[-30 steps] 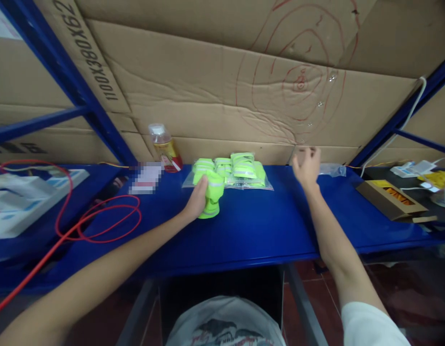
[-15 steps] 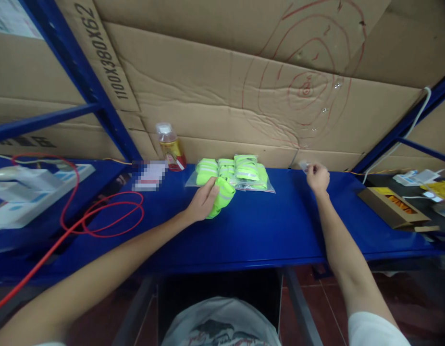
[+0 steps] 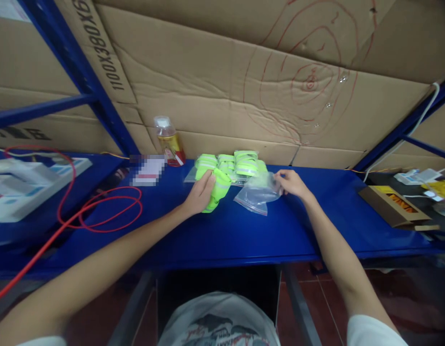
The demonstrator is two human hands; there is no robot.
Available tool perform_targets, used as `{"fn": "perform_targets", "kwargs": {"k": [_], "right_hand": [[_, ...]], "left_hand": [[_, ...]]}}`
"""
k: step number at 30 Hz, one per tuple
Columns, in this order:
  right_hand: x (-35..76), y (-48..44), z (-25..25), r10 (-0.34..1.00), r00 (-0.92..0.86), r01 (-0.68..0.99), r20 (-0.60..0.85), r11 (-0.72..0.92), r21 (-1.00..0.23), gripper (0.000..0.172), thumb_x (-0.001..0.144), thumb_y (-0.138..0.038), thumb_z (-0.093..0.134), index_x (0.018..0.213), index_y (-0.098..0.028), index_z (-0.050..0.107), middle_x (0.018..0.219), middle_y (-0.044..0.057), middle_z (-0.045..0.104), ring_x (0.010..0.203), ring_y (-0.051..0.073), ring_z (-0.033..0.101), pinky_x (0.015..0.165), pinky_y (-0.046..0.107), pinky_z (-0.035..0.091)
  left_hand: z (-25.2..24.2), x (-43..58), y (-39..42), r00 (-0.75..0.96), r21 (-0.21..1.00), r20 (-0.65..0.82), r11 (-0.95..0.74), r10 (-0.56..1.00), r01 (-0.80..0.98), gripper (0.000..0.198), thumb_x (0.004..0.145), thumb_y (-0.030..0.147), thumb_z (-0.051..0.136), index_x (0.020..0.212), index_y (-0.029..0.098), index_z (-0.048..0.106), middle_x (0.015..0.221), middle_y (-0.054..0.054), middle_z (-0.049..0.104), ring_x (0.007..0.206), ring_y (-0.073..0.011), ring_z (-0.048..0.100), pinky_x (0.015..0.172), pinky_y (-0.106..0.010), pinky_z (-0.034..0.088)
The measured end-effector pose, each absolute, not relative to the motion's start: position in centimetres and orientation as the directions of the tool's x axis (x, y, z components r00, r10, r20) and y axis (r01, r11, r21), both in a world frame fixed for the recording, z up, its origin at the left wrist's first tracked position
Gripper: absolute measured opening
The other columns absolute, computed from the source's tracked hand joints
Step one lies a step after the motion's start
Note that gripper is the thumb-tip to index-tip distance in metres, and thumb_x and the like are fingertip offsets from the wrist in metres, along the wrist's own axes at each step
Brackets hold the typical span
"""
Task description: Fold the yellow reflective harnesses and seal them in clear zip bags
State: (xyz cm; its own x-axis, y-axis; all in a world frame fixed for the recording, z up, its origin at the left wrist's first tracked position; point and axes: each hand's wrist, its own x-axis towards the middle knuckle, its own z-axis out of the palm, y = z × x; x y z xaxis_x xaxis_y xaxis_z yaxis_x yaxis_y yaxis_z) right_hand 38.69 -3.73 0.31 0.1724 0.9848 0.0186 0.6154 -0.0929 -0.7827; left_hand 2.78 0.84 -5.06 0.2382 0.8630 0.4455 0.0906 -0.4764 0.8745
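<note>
My left hand (image 3: 201,193) is closed around a folded neon-yellow reflective strap (image 3: 220,190) with a pale grey stripe, held just above the blue table. To its right, my right hand (image 3: 290,183) pinches one end of a clear zip-lock bag (image 3: 256,193). The bag looks flat, and its edge with a reddish line points toward me. Behind both hands lie several bagged neon-yellow straps (image 3: 246,164), side by side and partly stacked; the clear bag overlaps their front right part.
A bottle (image 3: 169,142) with red liquid stands at the back left beside a blurred card (image 3: 149,170). A red cable (image 3: 100,199) loops over the table's left side. On the right lies an open cardboard box (image 3: 395,206). Cardboard sheets (image 3: 193,110) line the back.
My right hand has come left from the back right of the table, bringing the clear bag into view near the straps. My left hand keeps its strap in nearly the same place.
</note>
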Motion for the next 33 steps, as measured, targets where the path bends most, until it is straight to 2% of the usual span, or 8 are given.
{"fn": "perform_targets", "kwargs": {"k": [4, 7, 10, 12, 18, 22, 29, 33], "right_hand": [[38.3, -4.8, 1.4, 0.892, 0.192, 0.941, 0.408, -0.049, -0.335, 0.025, 0.087, -0.049, 0.073, 0.08, -0.025, 0.073, 0.08, 0.005, 0.075, 0.074, 0.022, 0.068, 0.064, 0.03, 0.043], [36.6, -6.1, 2.4, 0.801, 0.07, 0.942, 0.595, 0.144, -0.304, 0.047, 0.098, -0.062, 0.06, 0.073, -0.024, 0.067, 0.072, 0.005, 0.068, 0.069, 0.02, 0.062, 0.067, 0.032, 0.041], [33.4, -7.2, 2.3, 0.837, -0.278, 0.856, 0.471, 0.438, -0.274, 0.056, 0.091, -0.072, 0.067, 0.063, -0.024, 0.058, 0.059, 0.0, 0.058, 0.058, 0.017, 0.052, 0.065, 0.032, 0.036], [31.3, -7.4, 1.5, 0.834, -0.397, 0.838, 0.384, 0.499, -0.219, 0.056, 0.081, -0.073, 0.078, 0.063, -0.024, 0.058, 0.056, -0.001, 0.057, 0.056, 0.016, 0.048, 0.063, 0.032, 0.031], [29.3, -6.7, -0.7, 0.848, -0.357, 0.894, 0.391, 0.432, -0.121, 0.032, 0.09, -0.044, 0.068, 0.066, -0.023, 0.063, 0.061, 0.002, 0.065, 0.057, 0.018, 0.051, 0.062, 0.032, 0.022], [29.3, -6.9, -0.6, 0.843, -0.329, 0.906, 0.427, 0.409, -0.11, 0.036, 0.097, -0.043, 0.06, 0.068, -0.022, 0.066, 0.062, 0.004, 0.068, 0.059, 0.019, 0.056, 0.061, 0.032, 0.025], [28.3, -7.4, -0.5, 0.837, -0.401, 0.893, 0.373, 0.448, -0.044, 0.031, 0.102, -0.039, 0.055, 0.085, -0.019, 0.072, 0.074, 0.006, 0.075, 0.067, 0.019, 0.062, 0.062, 0.031, 0.028], [28.1, -7.4, -0.9, 0.818, -0.451, 0.877, 0.357, 0.48, 0.009, 0.029, 0.104, -0.037, 0.054, 0.089, -0.018, 0.071, 0.077, 0.007, 0.076, 0.071, 0.02, 0.064, 0.063, 0.031, 0.028]], "left_hand": [[-5.0, 2.8, 0.9, 0.25, 0.881, 0.443, -0.47, 0.861, 0.059, 0.045, 0.102, 0.066, 0.063, 0.095, 0.022, 0.066, 0.08, -0.005, 0.059, 0.09, -0.026, 0.06, 0.087, -0.037, 0.046], [-4.6, 2.9, 0.9, 0.296, 0.849, 0.453, -0.508, 0.841, 0.147, 0.041, 0.108, 0.059, 0.057, 0.099, 0.02, 0.066, 0.083, -0.003, 0.06, 0.087, -0.0225, 0.058, 0.087, -0.035, 0.044], [-3.9, 3.0, 0.9, 0.351, 0.813, 0.458, -0.544, 0.817, 0.208, 0.038, 0.112, 0.052, 0.053, 0.099, 0.019, 0.066, 0.084, -0.001, 0.061, 0.084, -0.0189, 0.055, 0.084, -0.032, 0.041], [-3.4, 2.7, 1.0, 0.402, 0.797, 0.454, -0.564, 0.795, 0.215, 0.038, 0.112, 0.051, 0.052, 0.096, 0.019, 0.064, 0.081, 0.0, 0.059, 0.078, -0.0174, 0.053, 0.079, -0.031, 0.041], [-1.9, 1.4, 1.2, 0.564, 0.732, 0.457, -0.651, 0.688, 0.201, 0.034, 0.106, 0.053, 0.061, 0.094, 0.022, 0.072, 0.076, -0.001, 0.063, 0.071, -0.0207, 0.057, 0.073, -0.032, 0.044], [-1.7, 1.3, 0.6, 0.629, 0.654, 0.459, -0.718, 0.628, 0.239, 0.035, 0.101, 0.052, 0.067, 0.116, 0.023, 0.078, 0.102, -0.008, 0.077, 0.09, -0.0269, 0.071, 0.085, -0.033, 0.05], [-1.4, 2.3, -1.6, 0.85, 0.245, 0.319, -0.903, 0.419, 0.354, 0.049, 0.11, 0.057, 0.05, 0.129, 0.015, 0.067, 0.118, -0.015, 0.075, 0.112, -0.0326, 0.071, 0.101, -0.042, 0.051], [-1.6, 2.3, -1.9, 0.847, 0.205, 0.313, -0.901, 0.43, 0.382, 0.056, 0.11, 0.065, 0.045, 0.129, 0.014, 0.058, 0.117, -0.016, 0.075, 0.11, -0.0344, 0.074, 0.096, -0.044, 0.054]]}}
